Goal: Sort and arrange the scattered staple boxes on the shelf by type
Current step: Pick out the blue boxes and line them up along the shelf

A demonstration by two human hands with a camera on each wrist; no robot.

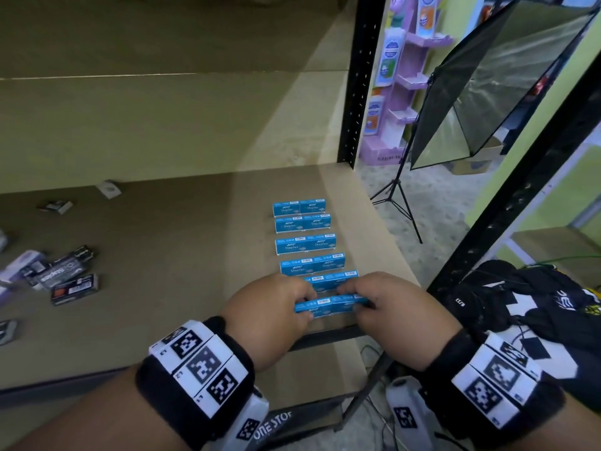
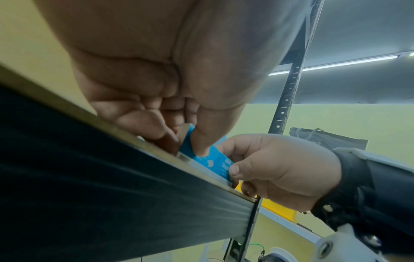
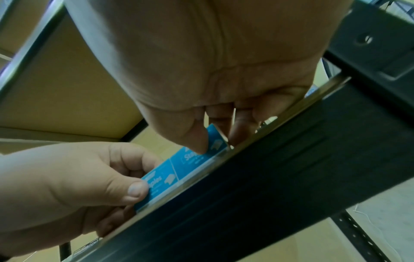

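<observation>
Two blue staple boxes [image 1: 331, 305] stand side by side at the shelf's front edge, on the right. My left hand [image 1: 307, 304] pinches the left box and my right hand [image 1: 353, 299] pinches the right one. In the left wrist view, the left hand [image 2: 186, 141] holds the blue box [image 2: 215, 159] between thumb and fingers. The right wrist view shows the right hand [image 3: 212, 138] doing the same on its blue box [image 3: 190, 159]. Behind them, several rows of paired blue boxes [image 1: 305, 244] run in a column toward the back. Black and grey staple boxes [image 1: 65, 275] lie scattered at the left.
The brown shelf board [image 1: 195, 288] has a black front rail [image 2: 112, 195] just below my hands. A black upright post [image 1: 357, 76] stands at the back right. Beyond it are a softbox light on a stand [image 1: 487, 92] and a purple display rack [image 1: 400, 76].
</observation>
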